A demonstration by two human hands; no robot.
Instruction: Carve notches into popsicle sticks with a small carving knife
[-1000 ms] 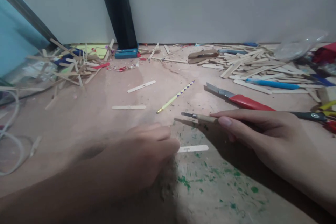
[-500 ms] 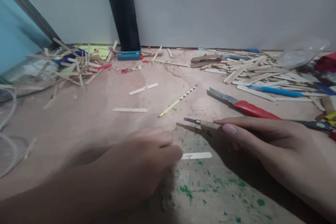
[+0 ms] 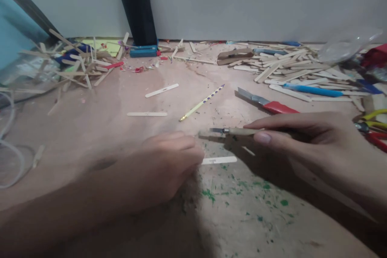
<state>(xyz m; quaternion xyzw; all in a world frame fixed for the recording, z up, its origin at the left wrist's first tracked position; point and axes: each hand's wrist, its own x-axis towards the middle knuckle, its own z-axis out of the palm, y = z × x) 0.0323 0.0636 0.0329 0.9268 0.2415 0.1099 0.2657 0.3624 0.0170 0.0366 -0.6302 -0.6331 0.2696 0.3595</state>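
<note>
My left hand is closed on one end of a wooden popsicle stick, whose free end sticks out to the right with a small mark or cut on it. Between thumb and fingers, my right hand grips a small craft knife by its wooden handle. The metal blade points left, above the stick and apart from it. Beyond my hands lie a yellow pencil with purple dots and two popsicle sticks, one slanted and one level.
A red-handled knife lies behind my right hand. Farther back right is a heap of popsicle sticks with a blue pen. A black phone leans in a blue stand near tangled sticks.
The view has tipped down slightly, so everything sits higher in the picture. Both hands keep their holds, and the craft knife stays above the stick.
</note>
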